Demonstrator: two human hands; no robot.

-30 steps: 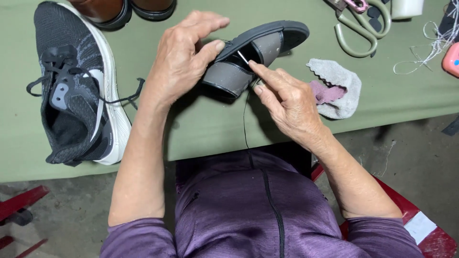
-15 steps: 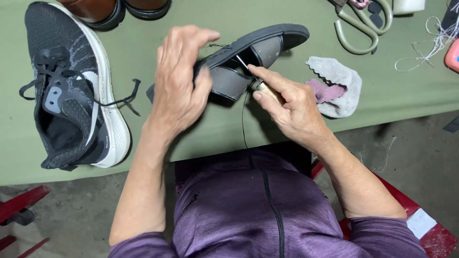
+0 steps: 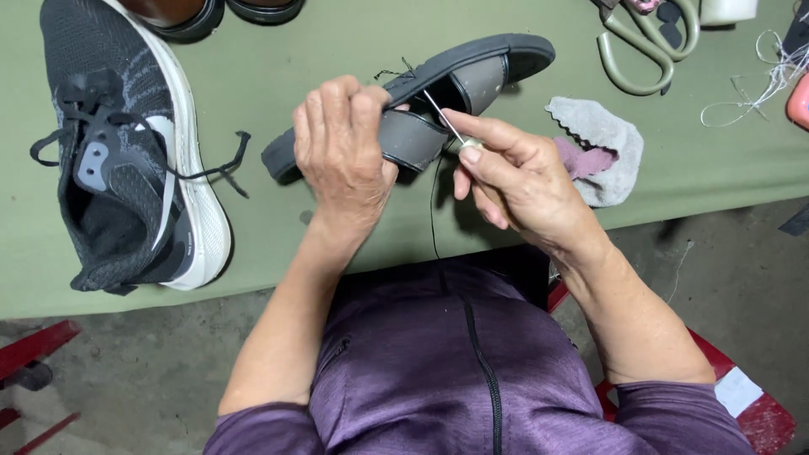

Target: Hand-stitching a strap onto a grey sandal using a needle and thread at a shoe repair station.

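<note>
My left hand (image 3: 341,156) covers the middle of the grey sandal (image 3: 438,109), so I can't see where the awl (image 3: 447,126) tip enters. At the far edge, the brown shoes (image 3: 211,13) and scissors (image 3: 649,42) are cut off.

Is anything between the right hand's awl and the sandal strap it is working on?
Nothing visible. The right hand points the awl straight at the grey strap of the sandal, which the left hand grips; only dark thread hangs below.

Left hand (image 3: 341,152) around grey sandal (image 3: 438,105), right hand (image 3: 518,177) with awl (image 3: 447,125) (thread trailing).
</note>
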